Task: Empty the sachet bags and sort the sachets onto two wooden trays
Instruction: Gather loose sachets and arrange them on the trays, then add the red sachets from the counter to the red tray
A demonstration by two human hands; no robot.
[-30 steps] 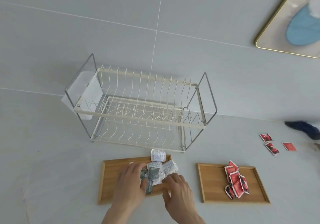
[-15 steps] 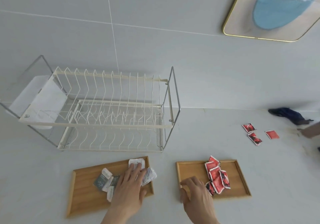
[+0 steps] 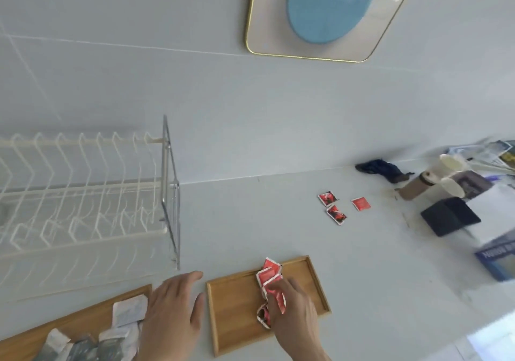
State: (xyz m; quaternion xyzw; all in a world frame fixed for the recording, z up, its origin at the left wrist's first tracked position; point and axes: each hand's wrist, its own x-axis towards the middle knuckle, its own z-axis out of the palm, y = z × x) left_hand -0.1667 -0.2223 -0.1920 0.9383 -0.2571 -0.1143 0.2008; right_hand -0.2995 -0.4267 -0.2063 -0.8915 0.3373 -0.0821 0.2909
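Head view: dish rack (image 3: 83,201) far left, clutter box (image 3: 498,260) far right. Two wooden trays at bottom: left tray (image 3: 83,316) holds grey-white sachets (image 3: 122,324), right tray (image 3: 239,310) holds the red sachet pile (image 3: 269,279). Left hand (image 3: 170,316) is flat and spread, empty, over the gap between the trays. Right hand (image 3: 295,316) lies on the red pile, fingers curled; whether it pinches any, I can't tell. Three loose red sachets (image 3: 335,207) lie well apart on the counter, unsorted. Risks: the hand could sweep the pile over the low rim, the left palm could nudge grey sachets off, and the loose three could get forgotten.
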